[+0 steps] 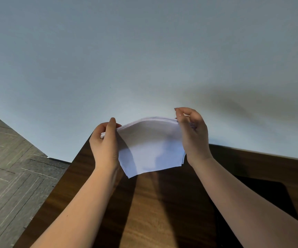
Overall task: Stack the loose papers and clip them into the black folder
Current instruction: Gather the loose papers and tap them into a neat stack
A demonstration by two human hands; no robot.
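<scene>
From the head camera, you have the stack of papers (150,145) lifted off the wooden table (162,212) and held upright in front of the pale wall (144,51), above the table's far edge. Your left hand (105,144) pinches the stack's left side, thumb on the near face and fingers wrapped behind. Your right hand (193,135) grips the right side the same way, with thumb and forefinger closed on the top right corner. Both hands are closed on paper; neither is free.

The sheets are not yet square: edges fan out at the upper rim and along the lower right side, and the stack bows toward you in the middle. Its long axis looks to run side to side between your hands, though the wide lens bends the shape, so take that loosely.

What matters next is where the black folder (270,194) lies. It rests flat on the table, below and to the right of the stack and partly under your right forearm, so your right hand is the nearer one. Whether it is open, and where its clip sits, cannot be seen from here. My judgement is that the stack wants tapping even on the table first, then carrying down and rightward.
</scene>
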